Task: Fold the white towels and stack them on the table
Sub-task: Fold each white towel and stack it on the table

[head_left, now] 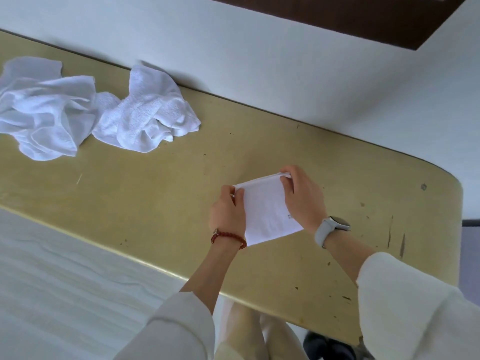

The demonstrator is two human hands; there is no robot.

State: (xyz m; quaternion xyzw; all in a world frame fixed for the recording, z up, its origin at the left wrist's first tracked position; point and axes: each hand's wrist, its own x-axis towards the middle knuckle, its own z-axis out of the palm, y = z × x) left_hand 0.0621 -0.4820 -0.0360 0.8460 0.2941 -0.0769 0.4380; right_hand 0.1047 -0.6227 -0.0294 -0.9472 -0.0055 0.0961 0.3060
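Head view: folded towel (267, 211) lies flat on the table (155, 183), near the right end, between my two hands. My left hand (227, 213) pinches its far-left corner, fingers curled over the edge. My right hand (302, 197) pinches the far-right corner, thumb on top of the fold. Near edge of the towel is free, just past my wrists. Two crumpled towels (85, 110) sit well apart at the far left, touching each other.

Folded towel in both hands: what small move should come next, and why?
Probably lay the folded towel flat on the table: left hand and right hand pinch its far corners, and no stack exists yet.
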